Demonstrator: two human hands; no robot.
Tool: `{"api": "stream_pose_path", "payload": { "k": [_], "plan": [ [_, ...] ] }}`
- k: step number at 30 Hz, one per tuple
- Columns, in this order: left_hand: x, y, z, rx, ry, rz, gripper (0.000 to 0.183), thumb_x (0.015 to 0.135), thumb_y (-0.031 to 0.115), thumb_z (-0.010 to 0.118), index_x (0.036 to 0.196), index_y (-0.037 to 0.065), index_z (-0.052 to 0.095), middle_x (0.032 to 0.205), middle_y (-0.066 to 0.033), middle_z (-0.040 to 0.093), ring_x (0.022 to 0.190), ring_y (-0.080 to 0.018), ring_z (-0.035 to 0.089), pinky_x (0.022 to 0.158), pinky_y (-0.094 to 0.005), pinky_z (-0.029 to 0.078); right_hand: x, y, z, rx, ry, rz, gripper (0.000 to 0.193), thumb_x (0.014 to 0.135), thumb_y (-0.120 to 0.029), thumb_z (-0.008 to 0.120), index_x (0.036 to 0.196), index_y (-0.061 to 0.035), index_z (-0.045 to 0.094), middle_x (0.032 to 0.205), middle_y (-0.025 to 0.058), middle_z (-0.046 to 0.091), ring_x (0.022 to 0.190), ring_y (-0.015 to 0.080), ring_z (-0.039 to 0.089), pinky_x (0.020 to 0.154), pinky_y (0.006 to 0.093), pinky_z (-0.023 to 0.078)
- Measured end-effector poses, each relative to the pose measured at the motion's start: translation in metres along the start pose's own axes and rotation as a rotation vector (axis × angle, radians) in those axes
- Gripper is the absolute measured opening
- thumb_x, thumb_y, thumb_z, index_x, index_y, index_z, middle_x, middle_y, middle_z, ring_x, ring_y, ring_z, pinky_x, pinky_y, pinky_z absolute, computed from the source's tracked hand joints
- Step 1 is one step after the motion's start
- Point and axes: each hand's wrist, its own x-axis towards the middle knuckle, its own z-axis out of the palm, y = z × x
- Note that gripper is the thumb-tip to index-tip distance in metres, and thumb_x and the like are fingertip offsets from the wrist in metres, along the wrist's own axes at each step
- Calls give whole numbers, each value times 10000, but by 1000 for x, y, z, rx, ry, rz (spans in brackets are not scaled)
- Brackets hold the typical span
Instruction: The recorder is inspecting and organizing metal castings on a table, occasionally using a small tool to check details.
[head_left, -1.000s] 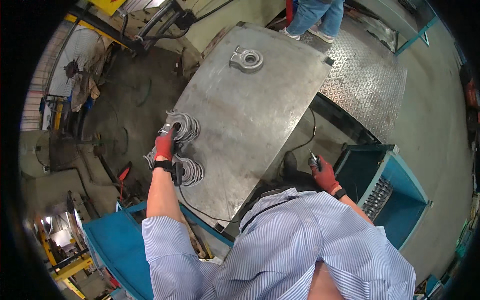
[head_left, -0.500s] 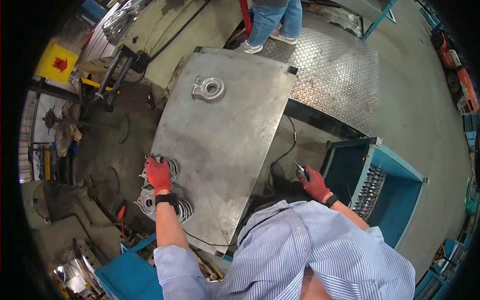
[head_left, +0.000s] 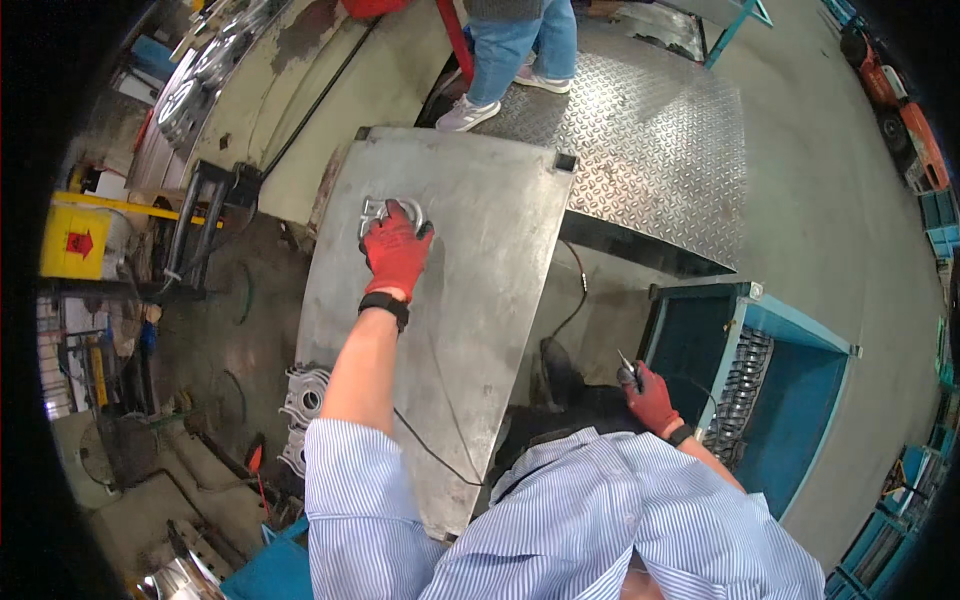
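Note:
Red-gloved, my left hand (head_left: pixel 395 250) is stretched out over the far end of the metal table (head_left: pixel 470 280). Its fingers are closed over a grey ring-shaped metal casting (head_left: pixel 416 211), which lies flat and is partly hidden by the glove. My right hand (head_left: pixel 653 402), also in a red glove, is off the table's right side beside the blue bin. It is wrapped round a small hand tool (head_left: pixel 628 371) with a thin pointed tip. Similar castings (head_left: pixel 304 396) sit in stacks at the table's near left edge, partly covered by my left arm.
An open blue bin (head_left: pixel 803 325) at my right holds a row of stacked metal parts (head_left: pixel 741 385). A thin black cable (head_left: pixel 432 452) crosses the table's near end. Another person's legs (head_left: pixel 520 55) stand on a tread-plate platform (head_left: pixel 655 150) beyond the table.
My left hand has left the stacked castings and moved forward to the single casting at the far end. The right hand still holds the tool, a little farther right and lower.

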Motion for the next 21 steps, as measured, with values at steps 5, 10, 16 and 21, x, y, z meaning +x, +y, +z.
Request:
{"api": "stream_pose_path", "payload": {
  "k": [5,10,16,21],
  "plan": [
    [32,15,37,274,-145,5,811,793,418,592,1351,-70,265,997,-140,635,962,-298,567,784,-422,420,-20,26,1,-56,194,-64,344,819,-168,585,1090,30,514,835,245,604,787,412,588,651,450,450],
    [37,9,76,404,20,-19,815,789,366,599,1372,-64,225,998,-154,633,970,-308,570,790,-442,422,-34,32,-3,16,233,2,321,844,-195,581,1066,31,528,796,230,604,744,399,592,623,435,444],
    [26,12,50,-7,-62,-207,836,758,327,611,1381,-67,215,1119,-186,583,1044,-309,529,841,-463,387,-30,38,-4,-35,181,20,398,809,-174,586,1128,52,510,884,260,609,808,423,591,680,464,463],
    [-37,8,45,-528,256,-412,906,735,351,683,1403,-21,196,1228,-178,527,1160,-362,451,958,-475,327,-12,26,0,59,119,-59,292,850,-195,568,1019,42,541,766,224,587,719,391,584,606,419,434]
  ]
}}
